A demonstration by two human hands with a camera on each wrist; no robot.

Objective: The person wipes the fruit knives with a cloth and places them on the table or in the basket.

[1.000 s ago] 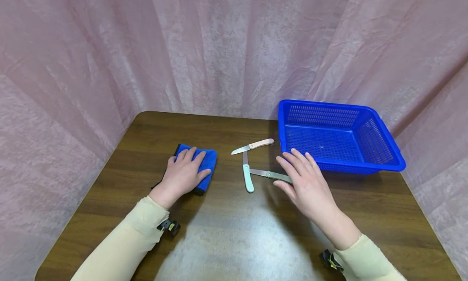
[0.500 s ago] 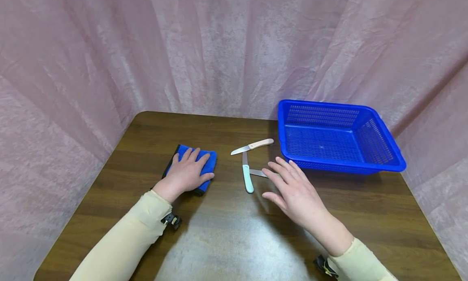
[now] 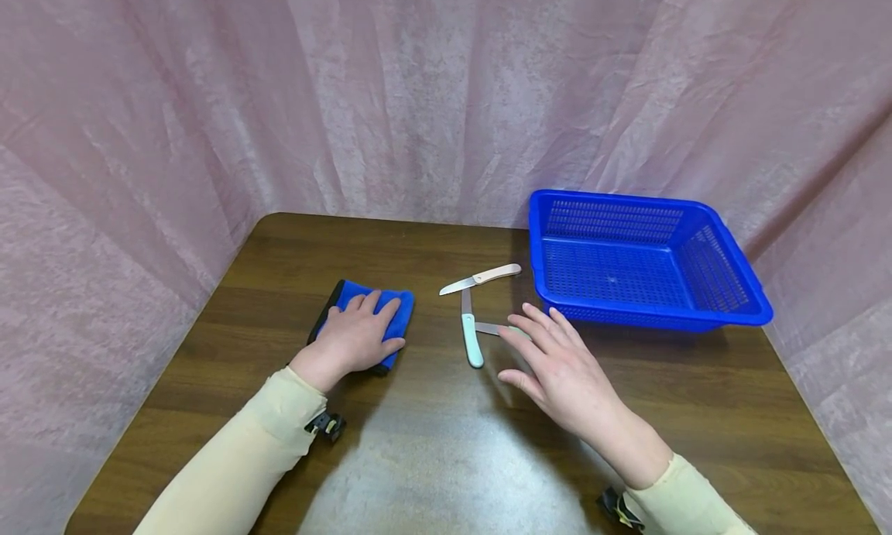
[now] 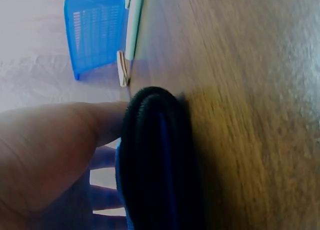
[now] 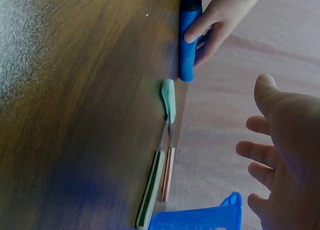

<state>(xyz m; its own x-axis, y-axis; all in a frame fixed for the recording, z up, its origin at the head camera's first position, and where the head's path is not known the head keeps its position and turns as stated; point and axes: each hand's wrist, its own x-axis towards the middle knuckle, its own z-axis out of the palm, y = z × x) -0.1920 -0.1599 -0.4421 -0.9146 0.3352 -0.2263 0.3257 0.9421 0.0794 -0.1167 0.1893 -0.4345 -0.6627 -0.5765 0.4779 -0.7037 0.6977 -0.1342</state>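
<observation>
My left hand [image 3: 355, 337] lies flat over a folded blue cloth [image 3: 404, 310] with black edging, fingers spread across its top. The cloth's thick rolled fold [image 4: 160, 165] fills the middle of the left wrist view. My right hand [image 3: 560, 376], spread and holding nothing, hovers above a folding knife whose blade [image 3: 489, 329] shows past the fingers. That knife's sage-green handle [image 5: 151, 187], mostly hidden in the head view, appears in the right wrist view. Beside it lie a mint-handled folding knife [image 3: 471, 341] and a cream-handled one [image 3: 498, 273], blades out.
A blue plastic basket [image 3: 648, 313] with slotted walls stands at the table's back right, just beyond the knives. Pink curtains [image 3: 432, 101] hang behind the wooden table [image 3: 432, 442]. Each wrist carries a small black camera.
My right hand has moved left and slightly nearer, covering the sage-green handle in the head view, then stayed almost still. My left hand and the cloth's far edge have shifted slightly nearer.
</observation>
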